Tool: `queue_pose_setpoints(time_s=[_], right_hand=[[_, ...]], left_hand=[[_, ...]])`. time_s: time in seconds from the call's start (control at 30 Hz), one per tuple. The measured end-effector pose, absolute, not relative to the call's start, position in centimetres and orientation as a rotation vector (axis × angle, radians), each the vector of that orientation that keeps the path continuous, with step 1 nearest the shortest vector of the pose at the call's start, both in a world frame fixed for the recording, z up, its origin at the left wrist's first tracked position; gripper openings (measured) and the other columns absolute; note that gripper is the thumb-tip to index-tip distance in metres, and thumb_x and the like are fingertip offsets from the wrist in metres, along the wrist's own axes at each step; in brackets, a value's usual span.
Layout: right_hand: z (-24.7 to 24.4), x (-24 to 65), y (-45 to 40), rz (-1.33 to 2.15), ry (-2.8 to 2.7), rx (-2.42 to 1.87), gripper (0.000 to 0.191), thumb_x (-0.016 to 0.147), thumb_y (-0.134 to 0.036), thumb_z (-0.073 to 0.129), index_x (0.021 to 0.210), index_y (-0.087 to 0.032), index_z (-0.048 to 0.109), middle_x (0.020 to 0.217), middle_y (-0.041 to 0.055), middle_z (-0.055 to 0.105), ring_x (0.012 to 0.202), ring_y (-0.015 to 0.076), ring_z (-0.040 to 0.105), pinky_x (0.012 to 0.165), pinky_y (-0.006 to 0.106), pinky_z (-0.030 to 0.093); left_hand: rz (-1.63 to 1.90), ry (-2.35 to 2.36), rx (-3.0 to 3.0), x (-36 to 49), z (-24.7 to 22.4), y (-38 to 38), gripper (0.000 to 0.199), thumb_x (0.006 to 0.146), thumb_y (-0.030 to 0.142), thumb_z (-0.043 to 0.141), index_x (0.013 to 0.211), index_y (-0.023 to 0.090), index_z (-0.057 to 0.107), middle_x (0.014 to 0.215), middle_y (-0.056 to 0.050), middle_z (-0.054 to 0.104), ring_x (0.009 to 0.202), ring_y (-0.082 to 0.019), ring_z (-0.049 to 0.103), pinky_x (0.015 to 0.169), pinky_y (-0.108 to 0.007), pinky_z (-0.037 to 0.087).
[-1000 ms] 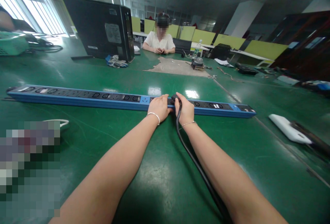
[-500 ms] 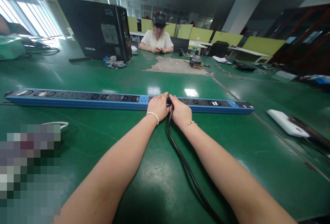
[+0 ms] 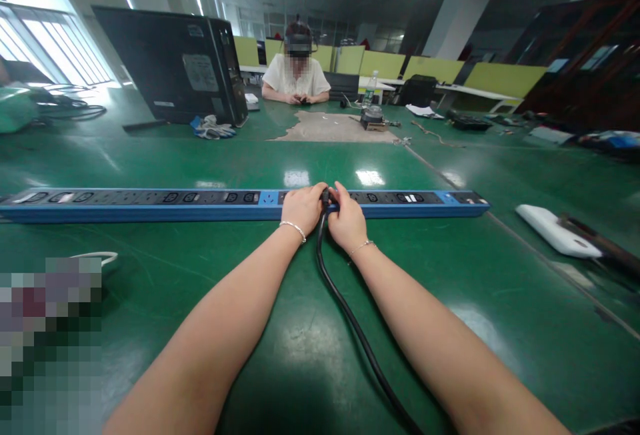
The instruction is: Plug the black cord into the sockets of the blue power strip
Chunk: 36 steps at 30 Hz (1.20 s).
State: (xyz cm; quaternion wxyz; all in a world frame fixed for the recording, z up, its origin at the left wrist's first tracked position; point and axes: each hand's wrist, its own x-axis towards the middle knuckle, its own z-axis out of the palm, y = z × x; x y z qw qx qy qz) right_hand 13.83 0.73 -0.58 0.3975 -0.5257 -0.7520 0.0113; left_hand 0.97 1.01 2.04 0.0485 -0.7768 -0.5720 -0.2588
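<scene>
A long blue power strip (image 3: 225, 211) with a row of dark sockets lies crosswise on the green table. At its middle, a black plug (image 3: 325, 197) stands at the sockets, its black power cord (image 3: 357, 328) running down towards me. My left hand (image 3: 303, 209) is closed over the strip with its fingertips against the plug's left side. My right hand (image 3: 349, 220) is just right of the plug, thumb and forefinger apart, with a gap showing between them and the plug. How deep the plug sits is hidden by the fingers.
A black computer case (image 3: 170, 65) stands at the back left, with work gloves (image 3: 214, 128) beside it. Across the table sits a person (image 3: 296, 78). A white device (image 3: 557, 231) lies at the right, and a water bottle (image 3: 370, 88) stands further back.
My right hand's fingers have spread and come away from the plug, which shows more now. My left hand stays at the plug. The view has shifted slightly.
</scene>
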Motion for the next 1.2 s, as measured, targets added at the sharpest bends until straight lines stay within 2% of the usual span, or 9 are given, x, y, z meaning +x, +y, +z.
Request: queue_pose_setpoints(time_s=[0.2,0.43,0.67,0.87,1.2], right_hand=[[-0.9,13.7,0.8,-0.073,-1.961,-1.319,0.06,0.069,-0.006,0.043,0.128,-0.004,0.048,0.119,0.0151,0.062,0.109,0.0243,0.057,0.101,0.038,0.039],[-0.7,13.5,0.6,-0.077,-1.984,-1.37,0.055,0.07,-0.006,0.044,0.123,-0.007,0.055,0.124,0.0154,0.06,0.118,0.0245,0.051,0.106,0.041,0.033],[-0.8,13.5,0.7,-0.057,-2.008,-1.354,0.05,0.07,-0.007,0.044,0.117,-0.014,0.06,0.129,0.0099,0.058,0.123,0.0225,0.048,0.109,0.044,0.029],[-0.8,13.4,0.6,-0.069,-2.005,-1.363,0.048,0.07,-0.007,0.045,0.115,-0.014,0.061,0.128,0.0093,0.059,0.122,0.0224,0.049,0.108,0.043,0.029],[-0.8,13.3,0.6,-0.058,-2.016,-1.372,0.048,0.071,-0.007,0.046,0.115,-0.016,0.061,0.129,0.0093,0.058,0.123,0.0224,0.048,0.109,0.045,0.027]], left_hand=[[-1.241,-1.739,-2.207,-0.2,2.7,1.5,0.034,0.092,0.032,0.041,0.124,0.022,0.049,0.106,-0.005,0.067,0.096,-0.018,0.062,0.085,-0.028,0.045],[-1.321,-2.075,-1.945,-5.7,3.4,1.8,0.037,0.088,0.039,0.046,0.122,0.026,0.051,0.105,-0.004,0.068,0.096,-0.022,0.064,0.082,-0.031,0.047],[-0.988,-2.069,-2.177,-10.8,2.7,0.9,0.035,0.085,0.04,0.049,0.117,0.028,0.055,0.104,-0.004,0.069,0.095,-0.023,0.065,0.083,-0.032,0.048],[-0.726,-1.947,-2.207,-10.7,2.1,-0.1,0.035,0.088,0.041,0.043,0.118,0.027,0.054,0.102,-0.006,0.07,0.091,-0.023,0.066,0.081,-0.033,0.048],[-0.589,-1.855,-2.174,-9.4,2.7,-1.3,0.032,0.089,0.04,0.041,0.116,0.027,0.054,0.101,-0.006,0.07,0.096,-0.024,0.063,0.079,-0.034,0.044]])
